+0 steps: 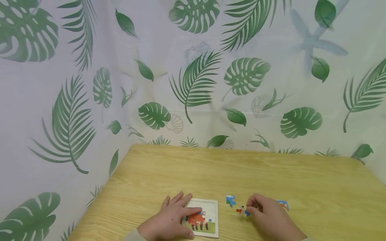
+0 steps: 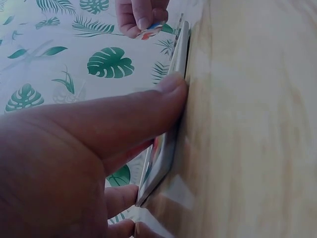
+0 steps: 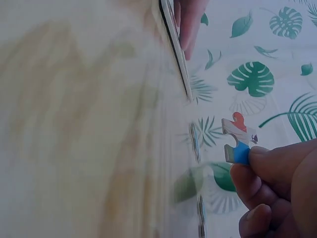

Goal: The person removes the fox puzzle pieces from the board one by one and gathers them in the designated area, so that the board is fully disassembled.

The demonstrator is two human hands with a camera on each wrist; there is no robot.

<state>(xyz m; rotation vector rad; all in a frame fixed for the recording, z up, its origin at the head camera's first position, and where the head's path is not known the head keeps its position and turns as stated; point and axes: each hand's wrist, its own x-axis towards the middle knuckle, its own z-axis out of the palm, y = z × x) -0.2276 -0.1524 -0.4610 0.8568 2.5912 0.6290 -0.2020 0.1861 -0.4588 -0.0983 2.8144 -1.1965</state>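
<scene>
My left hand (image 1: 170, 217) lies spread with straight fingers over the left side of a square puzzle tray (image 1: 216, 217). Its index finger reaches onto the picture, and its thumb rests at the near edge. Partly assembled in the tray is a red, striped-legged figure on green (image 1: 196, 219); the upper part shows pale backing. Right of the tray, my right hand (image 1: 268, 212) pinches a jigsaw piece (image 3: 238, 144) between thumb and index finger. This piece is red, white and blue, and appears raised off the table in the right wrist view.
A loose blue-green jigsaw piece (image 1: 230, 200) lies between the tray and the right hand. Another piece (image 1: 283, 204), blue and orange, lies behind the right hand, partly covered by it. The wooden table (image 1: 193, 167) meets a leaf-patterned curtain (image 1: 205, 130) at its back and left.
</scene>
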